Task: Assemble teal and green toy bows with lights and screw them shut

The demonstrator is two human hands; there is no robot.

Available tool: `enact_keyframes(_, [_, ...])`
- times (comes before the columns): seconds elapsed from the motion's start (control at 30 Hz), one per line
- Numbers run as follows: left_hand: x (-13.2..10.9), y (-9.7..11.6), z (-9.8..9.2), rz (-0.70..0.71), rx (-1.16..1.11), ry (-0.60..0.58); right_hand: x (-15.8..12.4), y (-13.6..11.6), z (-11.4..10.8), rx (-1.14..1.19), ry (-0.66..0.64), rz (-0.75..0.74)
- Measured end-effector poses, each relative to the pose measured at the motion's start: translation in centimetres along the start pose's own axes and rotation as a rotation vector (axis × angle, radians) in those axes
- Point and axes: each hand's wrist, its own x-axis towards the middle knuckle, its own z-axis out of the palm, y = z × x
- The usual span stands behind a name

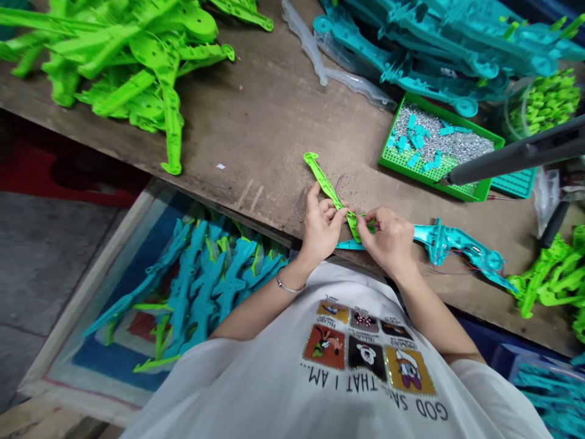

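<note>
My left hand (320,227) and my right hand (386,238) meet at the near edge of the wooden bench (274,116). Both pinch one long green plastic part (325,182) that slants up and to the left, with thin wires beside it. A teal plastic part (450,244) with red wires lies on the bench just right of my right hand, and its tip shows under my hands. A thin bracelet is on my left wrist.
A heap of green parts (132,61) fills the far left, teal parts (434,42) the far right. A green tray (475,194) holds screws and small teal pieces. A grey tool (516,155) reaches in from the right. Finished teal pieces (205,280) lie on the floor.
</note>
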Motion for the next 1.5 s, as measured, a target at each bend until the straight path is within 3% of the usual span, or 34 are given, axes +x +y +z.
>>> enact_keyframes(0.3, [-0.1,0.2,0.0,-0.004,0.015,-0.002,-0.4,0.0,0.0,0.056,0.014,-0.029])
enact_keyframes(0.53, [-0.1,0.2,0.0,-0.014,0.017,0.004,-0.5,-0.4,0.4,-0.035,-0.061,0.004])
enact_keyframes(0.87, [-0.1,-0.2,0.0,0.001,0.048,0.021,-2.1,-0.4,-1.6,-0.106,-0.139,-0.267])
enact_keyframes(1.13, [-0.1,0.1,0.0,-0.016,0.063,0.018,-2.0,2.2,-1.8,0.197,-0.079,-0.012])
enact_keyframes(1.37, [0.7,0.4,-0.9,-0.013,0.149,0.030,-0.9,1.5,-1.1,0.055,-0.109,0.065])
enact_keyframes(1.5, [0.0,1.9,-1.7,0.178,0.488,0.088,-0.4,0.9,-1.1,-0.043,-0.181,0.103])
